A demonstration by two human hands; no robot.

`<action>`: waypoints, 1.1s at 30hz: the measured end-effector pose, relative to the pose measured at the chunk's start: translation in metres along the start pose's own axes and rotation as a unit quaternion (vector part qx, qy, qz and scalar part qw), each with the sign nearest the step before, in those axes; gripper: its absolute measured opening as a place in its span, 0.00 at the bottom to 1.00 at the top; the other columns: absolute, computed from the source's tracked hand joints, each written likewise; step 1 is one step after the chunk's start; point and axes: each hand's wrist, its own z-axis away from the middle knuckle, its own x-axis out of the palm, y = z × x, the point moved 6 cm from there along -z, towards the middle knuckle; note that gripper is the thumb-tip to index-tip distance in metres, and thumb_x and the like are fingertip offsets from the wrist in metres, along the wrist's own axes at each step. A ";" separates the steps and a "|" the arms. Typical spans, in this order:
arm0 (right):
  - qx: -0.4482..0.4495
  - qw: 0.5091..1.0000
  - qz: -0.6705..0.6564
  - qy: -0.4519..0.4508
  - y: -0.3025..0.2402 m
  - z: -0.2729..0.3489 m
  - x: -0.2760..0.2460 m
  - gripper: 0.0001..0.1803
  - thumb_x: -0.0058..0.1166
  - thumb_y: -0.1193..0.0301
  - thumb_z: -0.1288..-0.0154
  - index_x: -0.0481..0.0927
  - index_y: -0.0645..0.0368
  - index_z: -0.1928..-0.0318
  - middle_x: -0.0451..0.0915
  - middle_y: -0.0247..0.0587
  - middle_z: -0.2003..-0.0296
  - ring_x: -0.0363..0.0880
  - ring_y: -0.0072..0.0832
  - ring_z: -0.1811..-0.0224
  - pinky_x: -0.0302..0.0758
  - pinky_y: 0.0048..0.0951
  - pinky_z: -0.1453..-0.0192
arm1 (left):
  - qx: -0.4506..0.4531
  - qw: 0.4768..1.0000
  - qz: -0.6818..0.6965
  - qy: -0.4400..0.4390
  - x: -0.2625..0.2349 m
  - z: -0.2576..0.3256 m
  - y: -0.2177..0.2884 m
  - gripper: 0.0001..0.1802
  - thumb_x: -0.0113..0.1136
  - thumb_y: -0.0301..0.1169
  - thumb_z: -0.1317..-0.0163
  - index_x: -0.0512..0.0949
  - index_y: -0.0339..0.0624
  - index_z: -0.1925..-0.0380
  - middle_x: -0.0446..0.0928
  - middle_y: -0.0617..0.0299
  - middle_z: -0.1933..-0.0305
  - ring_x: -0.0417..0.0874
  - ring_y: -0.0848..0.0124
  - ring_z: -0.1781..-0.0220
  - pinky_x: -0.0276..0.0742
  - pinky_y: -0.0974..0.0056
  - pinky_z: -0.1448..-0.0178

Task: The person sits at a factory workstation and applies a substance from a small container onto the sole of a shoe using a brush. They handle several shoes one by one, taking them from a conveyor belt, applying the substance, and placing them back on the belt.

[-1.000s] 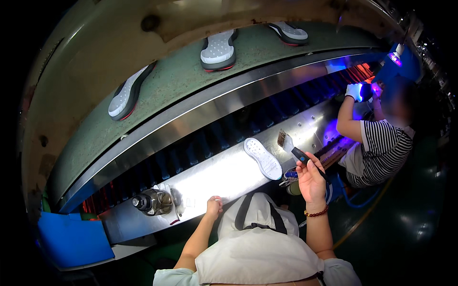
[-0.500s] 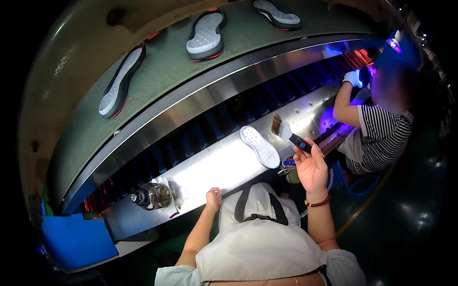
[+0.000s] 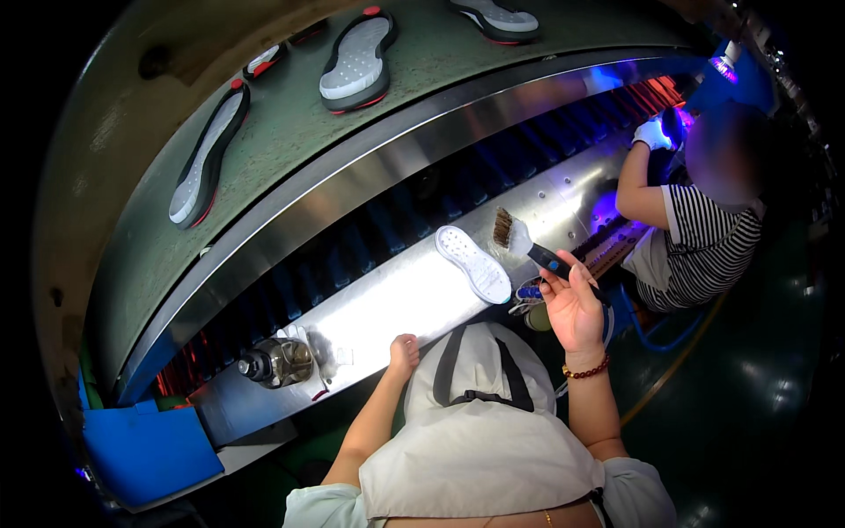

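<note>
My right hand (image 3: 574,310) grips a brush (image 3: 547,259) by its black handle, with brown bristles pointing up and left. The bristles hover over the metal ledge, just right of a white shoe sole (image 3: 473,264) lying flat with small dots along its surface. My left hand (image 3: 404,352) rests at the ledge's near edge, fingers curled in, with nothing visible in it. A dark bottle-like container (image 3: 280,363) lies toward the ledge's left end, beside a white cloth-like item.
Beyond the metal ledge (image 3: 370,299), a green conveyor belt (image 3: 282,132) carries several grey-and-black soles (image 3: 359,66). A blue panel (image 3: 150,449) stands at lower left. Another person in a striped shirt (image 3: 704,242) works at right under a purple lamp (image 3: 726,66).
The soles on the belt have shifted left, and another has come into sight at the top. My left hand has moved slightly up and right. The brush remains in my right hand.
</note>
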 end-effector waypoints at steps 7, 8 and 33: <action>-0.015 1.000 0.002 0.011 -0.005 0.002 -0.006 0.17 0.43 0.71 0.38 0.67 0.68 0.51 0.74 0.43 0.61 0.73 0.28 0.61 0.67 0.24 0.59 | 0.009 0.997 -0.045 -0.070 0.041 -0.014 0.006 0.09 0.36 0.32 0.45 0.67 0.45 0.77 0.53 0.72 0.89 0.50 0.80 0.89 0.43 0.72 0.86; -0.012 1.000 0.006 0.016 -0.006 0.003 -0.010 0.17 0.43 0.70 0.38 0.67 0.68 0.51 0.74 0.43 0.61 0.73 0.28 0.61 0.67 0.23 0.59 | 0.033 0.994 -0.060 -0.082 0.046 -0.012 0.011 0.10 0.36 0.32 0.44 0.68 0.43 0.76 0.54 0.72 0.88 0.51 0.80 0.89 0.45 0.72 0.86; -0.028 0.971 0.205 -0.121 -0.031 -0.052 0.034 0.16 0.43 0.76 0.40 0.68 0.70 0.52 0.73 0.47 0.57 0.74 0.26 0.62 0.70 0.22 0.58 | 0.535 0.717 -0.308 0.324 0.186 0.158 0.385 0.63 0.72 0.39 0.71 0.38 0.32 0.41 0.65 0.40 0.50 0.68 0.52 0.47 0.64 0.60 0.43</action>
